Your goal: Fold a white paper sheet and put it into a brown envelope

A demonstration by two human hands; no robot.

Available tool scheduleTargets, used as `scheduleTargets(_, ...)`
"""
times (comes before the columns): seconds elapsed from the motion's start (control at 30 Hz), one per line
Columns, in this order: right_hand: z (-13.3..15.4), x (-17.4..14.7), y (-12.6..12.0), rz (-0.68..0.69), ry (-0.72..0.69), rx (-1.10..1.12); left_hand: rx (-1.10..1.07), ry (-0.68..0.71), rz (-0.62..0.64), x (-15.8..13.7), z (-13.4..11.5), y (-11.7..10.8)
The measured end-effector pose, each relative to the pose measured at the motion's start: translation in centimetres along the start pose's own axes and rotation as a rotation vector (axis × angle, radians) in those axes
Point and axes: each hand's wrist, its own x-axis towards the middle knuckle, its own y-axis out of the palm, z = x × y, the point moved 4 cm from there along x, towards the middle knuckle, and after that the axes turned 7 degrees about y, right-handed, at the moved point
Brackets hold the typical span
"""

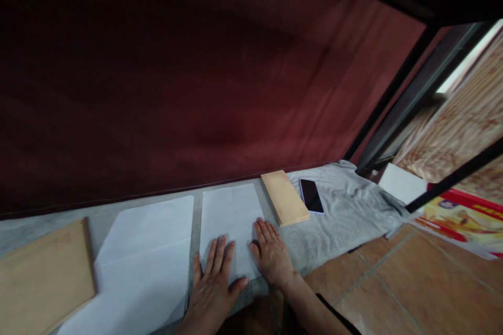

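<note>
Head view: white sheet [230,207] lies under left fingers [219,255], right fingers [265,230] at its edge, all unclenched.

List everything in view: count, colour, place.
Large envelope stack: one, brown, far left
Wide paper: count unclear, white, left of centre
Narrow paper: count unclear, white, centre
Narrow stack: one, tan, right of centre
Phone: one, black screen, beside narrow stack
Cloth: grey, beneath these
Panel: dark red, behind
Frame bars: several, black, right
Printed box: one, red-yellow, right
Floor tiles: several, orange-brown, lower right
Left hand: one, flat, narrow paper
Right hand: one, flat, narrow paper's right edge
</note>
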Motion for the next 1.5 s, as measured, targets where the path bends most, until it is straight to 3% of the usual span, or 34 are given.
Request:
scheduleTargets(0.4, 3.5, 0.0, -0.6, 0.028, -0.140, 0.067, -0.005, 0.014, 0.032, 1.0, -0.7, 0.4)
scheduleTargets(0.67, 3.4, -0.1, 0.1, 0.023, -0.169, 0.088, -0.030, 0.050, 0.047, 1.0, -0.5, 0.7)
scheduleTargets(0.87, 2.9, -0.1, 0.7, 0.023, -0.174, 0.067, 0.048, 0.068, -0.136, 0.6, -0.3, 0.9)
scheduleTargets(1.13, 1.1, -0.7, 0.0, 0.003, -0.077, -0.045, 0.076, -0.028, -0.434, -0.6, 1.2, 1.7)
scheduleTargets(1.3, 0.2, -1.2, -0.1, 0.000, -0.020, -0.072, 0.115, -0.020, -0.506, -1.8, 1.6, 1.7)
scheduleTargets(1.5, 0.2, -1.3, 0.1, -0.003, -0.004, -0.061, 0.091, 0.074, -0.480, -1.8, -0.4, 0.6)
